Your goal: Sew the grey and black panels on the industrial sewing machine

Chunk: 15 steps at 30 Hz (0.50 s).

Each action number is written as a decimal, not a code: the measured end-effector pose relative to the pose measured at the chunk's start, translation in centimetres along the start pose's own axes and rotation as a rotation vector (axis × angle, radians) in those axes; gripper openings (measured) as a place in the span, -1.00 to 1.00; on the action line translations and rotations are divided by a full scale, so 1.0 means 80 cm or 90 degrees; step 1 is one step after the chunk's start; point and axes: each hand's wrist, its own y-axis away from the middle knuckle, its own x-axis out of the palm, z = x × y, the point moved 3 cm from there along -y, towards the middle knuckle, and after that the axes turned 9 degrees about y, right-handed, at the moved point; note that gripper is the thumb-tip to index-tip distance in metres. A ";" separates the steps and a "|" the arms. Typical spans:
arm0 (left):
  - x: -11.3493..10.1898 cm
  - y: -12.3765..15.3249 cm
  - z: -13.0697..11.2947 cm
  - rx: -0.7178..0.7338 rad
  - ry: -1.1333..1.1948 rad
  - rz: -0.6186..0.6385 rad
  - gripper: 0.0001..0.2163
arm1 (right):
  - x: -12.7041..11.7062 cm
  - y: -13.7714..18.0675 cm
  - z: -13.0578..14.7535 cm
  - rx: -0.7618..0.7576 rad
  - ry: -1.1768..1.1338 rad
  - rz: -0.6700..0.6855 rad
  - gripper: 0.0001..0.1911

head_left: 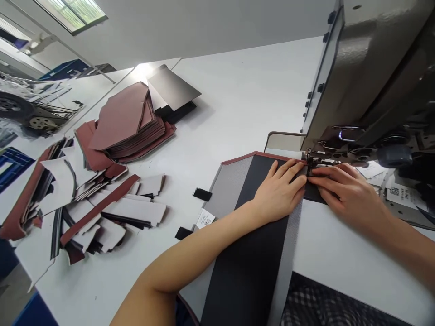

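Observation:
A grey-and-black fabric panel [258, 253] with a dark red bound edge lies under the sewing machine's needle area [308, 158]. My left hand [280, 192] rests flat on the panel, fingers spread, fingertips just left of the presser foot. Close on the foot's right side, my right hand [346, 185] pinches the panel's edge between curled fingers; the exact grip is partly hidden. Two black tabs and a white printed label [205, 219] show along the panel's left side.
The machine's head [367, 68] fills the upper right. On the white table [238, 99] stand a stack of dark red pieces [125, 117] and dark sheets [175, 88]. Scattered offcuts [132, 210] cover the left. Printed labels [403, 194] lie beyond my right hand.

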 end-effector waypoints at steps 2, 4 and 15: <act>0.004 0.001 0.000 -0.012 0.013 0.000 -0.69 | 0.001 0.001 -0.003 -0.003 0.003 0.001 -0.72; 0.005 0.001 -0.002 -0.012 0.025 0.003 -0.69 | 0.002 0.002 -0.005 -0.005 0.006 0.003 -0.72; 0.006 -0.025 0.014 -0.022 0.050 0.001 -0.74 | 0.001 -0.001 0.000 0.012 0.005 0.007 -0.72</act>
